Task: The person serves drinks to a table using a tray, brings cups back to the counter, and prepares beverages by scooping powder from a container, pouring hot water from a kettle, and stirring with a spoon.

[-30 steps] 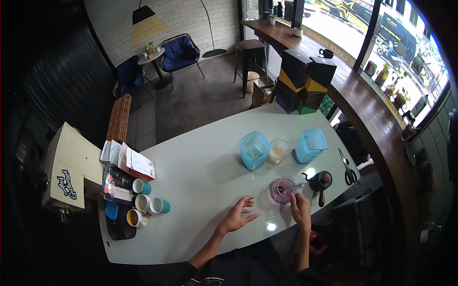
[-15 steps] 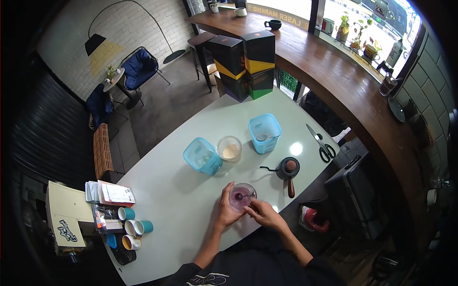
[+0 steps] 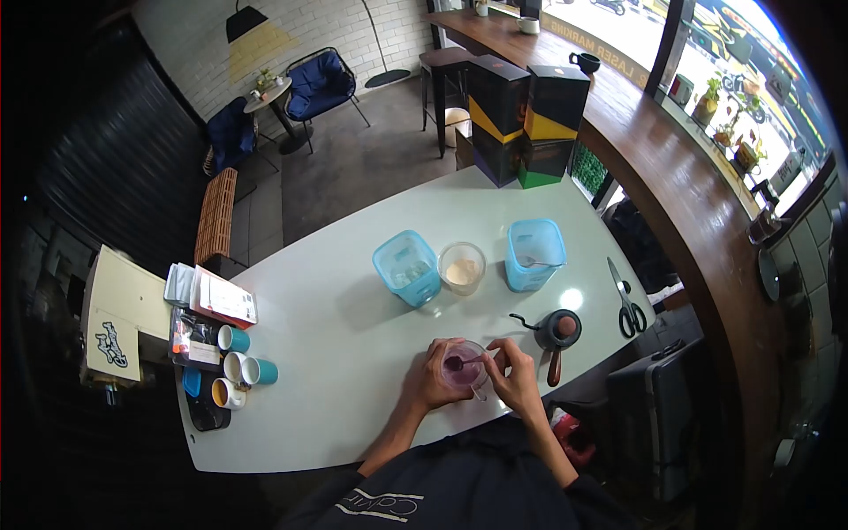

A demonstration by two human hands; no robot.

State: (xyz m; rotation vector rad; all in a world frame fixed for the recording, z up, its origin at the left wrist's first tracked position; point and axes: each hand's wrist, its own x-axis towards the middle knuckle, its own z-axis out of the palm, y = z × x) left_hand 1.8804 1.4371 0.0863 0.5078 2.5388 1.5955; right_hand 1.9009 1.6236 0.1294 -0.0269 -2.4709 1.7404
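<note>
My left hand (image 3: 434, 382) is wrapped round a clear glass cup (image 3: 461, 378) with purplish contents, its glass handle on the near right side. In my right hand (image 3: 514, 374) a spoon (image 3: 472, 359) is pinched by its handle; its dark purple bowl end is over or inside the cup. Beyond my hands stands a glass (image 3: 462, 268) with beige contents, between a blue tub (image 3: 406, 265) holding clear pieces, perhaps ice, and another blue tub (image 3: 534, 252) with a spoon in it. A dark kettle (image 3: 558, 330) with a thin spout and wooden handle is right of my hands.
Scissors (image 3: 626, 305) lie at the table's right edge. Black boxes (image 3: 527, 115) are stacked at the far end. Several cups (image 3: 260, 370), papers (image 3: 225, 299) and a machine (image 3: 132, 322) occupy the left side. A wooden counter (image 3: 658, 177) curves along the right.
My view has shifted, so the table's things sit farther right. My right hand has risen from the cup's rim, and the spoon's handle has come up with it.
</note>
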